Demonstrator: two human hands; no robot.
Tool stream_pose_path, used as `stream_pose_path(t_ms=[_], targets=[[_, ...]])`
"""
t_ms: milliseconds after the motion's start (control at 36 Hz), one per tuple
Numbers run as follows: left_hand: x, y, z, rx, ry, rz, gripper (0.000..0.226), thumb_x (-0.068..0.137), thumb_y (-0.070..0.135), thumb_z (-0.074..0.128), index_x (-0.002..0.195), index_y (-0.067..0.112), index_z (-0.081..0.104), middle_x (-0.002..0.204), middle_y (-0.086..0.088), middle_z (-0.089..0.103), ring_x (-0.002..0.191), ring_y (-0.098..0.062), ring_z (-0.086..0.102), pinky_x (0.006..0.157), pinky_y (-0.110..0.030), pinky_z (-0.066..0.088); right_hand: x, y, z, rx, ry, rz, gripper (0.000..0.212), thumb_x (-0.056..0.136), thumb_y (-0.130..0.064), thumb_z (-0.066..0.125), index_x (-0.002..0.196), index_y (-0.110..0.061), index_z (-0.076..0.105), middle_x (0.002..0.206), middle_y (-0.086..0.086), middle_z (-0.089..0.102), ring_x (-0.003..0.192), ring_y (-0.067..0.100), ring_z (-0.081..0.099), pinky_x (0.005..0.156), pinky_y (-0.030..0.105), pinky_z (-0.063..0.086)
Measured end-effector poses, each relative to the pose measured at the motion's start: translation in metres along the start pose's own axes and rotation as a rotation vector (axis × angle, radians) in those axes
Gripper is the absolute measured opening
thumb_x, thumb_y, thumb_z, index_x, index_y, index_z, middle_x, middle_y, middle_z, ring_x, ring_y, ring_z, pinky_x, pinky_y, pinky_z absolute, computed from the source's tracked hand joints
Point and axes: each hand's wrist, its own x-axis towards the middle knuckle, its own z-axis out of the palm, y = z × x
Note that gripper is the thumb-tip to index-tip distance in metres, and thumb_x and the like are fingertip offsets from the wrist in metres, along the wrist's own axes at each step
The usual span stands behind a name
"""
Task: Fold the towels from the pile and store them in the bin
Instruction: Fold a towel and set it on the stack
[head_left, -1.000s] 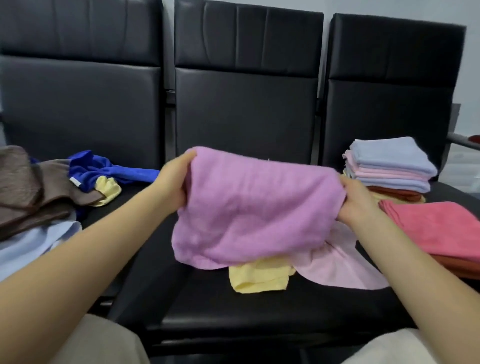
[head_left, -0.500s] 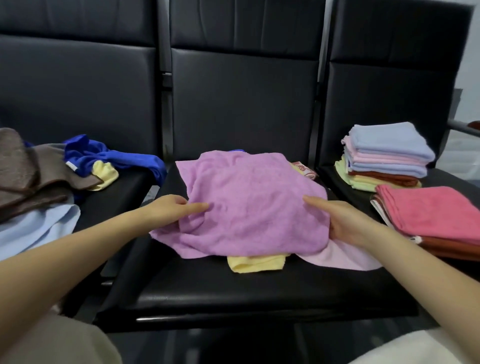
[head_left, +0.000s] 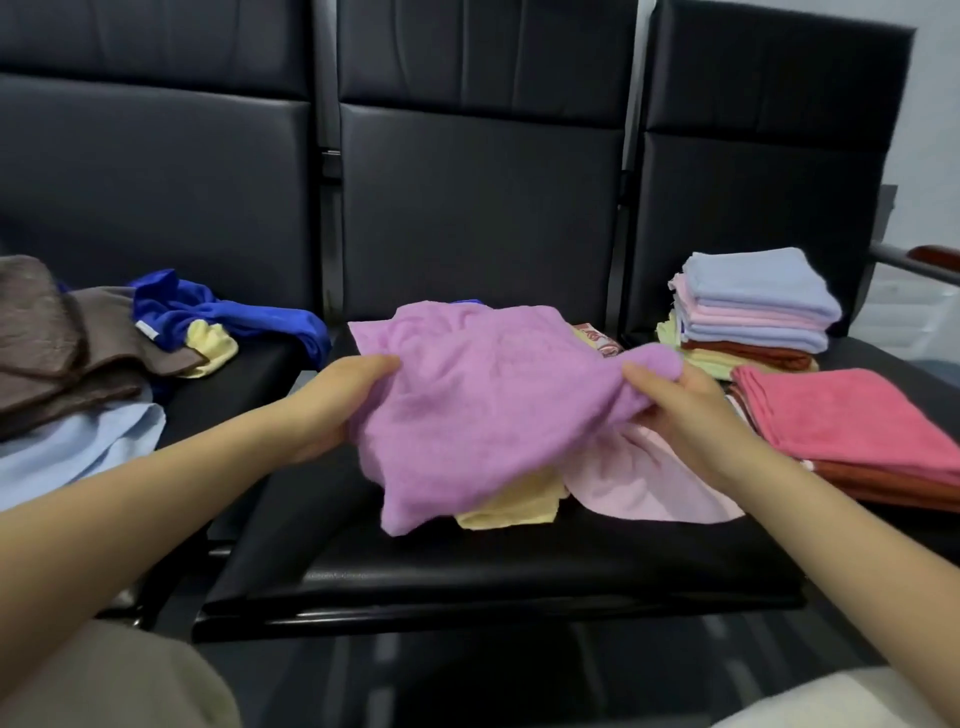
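A purple towel (head_left: 483, 405) is lifted slightly over the middle black seat (head_left: 467, 566). My left hand (head_left: 343, 400) grips its left edge, and my right hand (head_left: 680, 415) grips its right corner, which is bunched upward. Under it lie a yellow towel (head_left: 514, 506) and a pale pink towel (head_left: 644, 478). A loose pile of brown, blue, yellow and light blue towels (head_left: 93, 364) covers the left seat. No bin is in view.
On the right seat stand a stack of folded towels (head_left: 753, 312) in lilac, pink, rust and yellow, and a folded red towel (head_left: 852, 421) on darker ones. A small printed packet (head_left: 597, 338) lies behind the purple towel. A chair armrest (head_left: 924, 260) juts out far right.
The purple towel went from held up, to laid flat on the seat, to now gripped again at both sides, its right corner raised and bunched.
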Motion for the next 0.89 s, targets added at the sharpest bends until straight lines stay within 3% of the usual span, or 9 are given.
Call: stream_pose_path(t_ms=[139,222,306,417,500,583,667,750,889], targets=[[0.004,0.025,0.005,-0.091,0.068,0.016,0.048,0.098,0.020,0.046,0.052,0.016,0.056,0.042,0.003,0.054,0.050,-0.012,0.053,0.045,-0.018,0.043,0.013,-0.025,0.002,0.245,0.046,0.006,0.024,0.101,-0.017,0.048,0.080,-0.012,0.058,0.062,-0.001,0.063,0.054,0.006,0.060,0.052,0.019,0.047],[0.012,0.030,-0.003,-0.175,0.129,-0.036,0.034,0.098,0.025,0.049,0.069,0.014,0.063,0.055,-0.001,0.064,0.055,-0.016,0.060,0.060,-0.025,0.046,0.025,-0.032,-0.001,0.343,0.087,0.079,0.038,0.099,-0.026,0.052,0.063,-0.020,0.042,0.040,-0.008,0.040,0.033,0.002,0.036,0.035,0.013,0.030],[0.019,0.011,-0.015,-0.150,0.163,-0.078,0.021,0.094,0.022,0.052,0.075,0.016,0.058,0.070,-0.005,0.057,0.064,-0.017,0.054,0.064,-0.029,0.042,0.043,-0.013,-0.008,0.209,0.103,0.182,0.031,0.095,-0.027,0.060,0.066,-0.018,0.050,0.049,-0.004,0.040,0.039,0.006,0.035,0.037,0.015,0.029],[0.039,-0.016,-0.025,0.247,0.286,-0.094,0.018,0.084,0.025,0.059,0.080,0.008,0.062,0.087,-0.012,0.063,0.076,-0.025,0.057,0.073,-0.032,0.048,0.059,0.029,-0.011,-0.263,0.078,0.279,0.020,0.094,-0.022,0.062,0.079,-0.012,0.055,0.056,0.004,0.047,0.042,0.012,0.041,0.043,0.022,0.032],[0.041,-0.031,-0.025,0.684,0.420,0.037,0.014,0.089,0.026,0.062,0.084,0.014,0.058,0.084,-0.004,0.065,0.073,-0.020,0.058,0.073,-0.036,0.050,0.062,0.044,-0.014,-0.261,0.061,0.330,0.022,0.095,-0.024,0.062,0.077,-0.011,0.056,0.058,0.004,0.050,0.048,0.015,0.046,0.047,0.025,0.037],[0.035,-0.030,-0.012,0.763,0.446,0.246,0.015,0.087,0.024,0.064,0.088,0.014,0.054,0.084,-0.002,0.060,0.073,-0.016,0.055,0.062,-0.030,0.043,0.070,0.050,-0.017,-0.275,0.115,0.252,0.020,0.092,-0.021,0.066,0.082,-0.007,0.055,0.061,0.008,0.047,0.050,0.017,0.044,0.048,0.025,0.034],[0.020,-0.022,0.013,0.781,0.315,0.495,0.017,0.088,0.030,0.062,0.080,0.017,0.053,0.076,0.005,0.055,0.068,-0.010,0.050,0.059,-0.025,0.037,0.077,0.053,-0.018,-0.331,0.241,0.111,0.021,0.082,-0.018,0.073,0.081,-0.008,0.055,0.070,0.009,0.055,0.058,0.020,0.050,0.053,0.025,0.042],[-0.001,-0.019,0.041,0.813,-0.025,0.606,0.024,0.089,0.040,0.061,0.075,0.022,0.054,0.071,0.009,0.053,0.068,-0.005,0.049,0.061,-0.020,0.036,0.076,0.045,-0.013,-0.484,0.306,-0.092,0.022,0.081,-0.017,0.074,0.080,-0.022,0.052,0.070,-0.001,0.055,0.064,0.015,0.050,0.062,0.029,0.040],[-0.014,-0.036,0.060,1.120,-0.391,0.668,0.038,0.079,0.065,0.056,0.098,0.032,0.055,0.085,0.017,0.045,0.082,-0.001,0.042,0.070,-0.018,0.038,0.045,0.021,0.010,-0.627,-0.087,-0.264,0.019,0.088,-0.023,0.070,0.072,-0.017,0.060,0.066,0.003,0.059,0.062,0.013,0.051,0.063,0.030,0.044]])
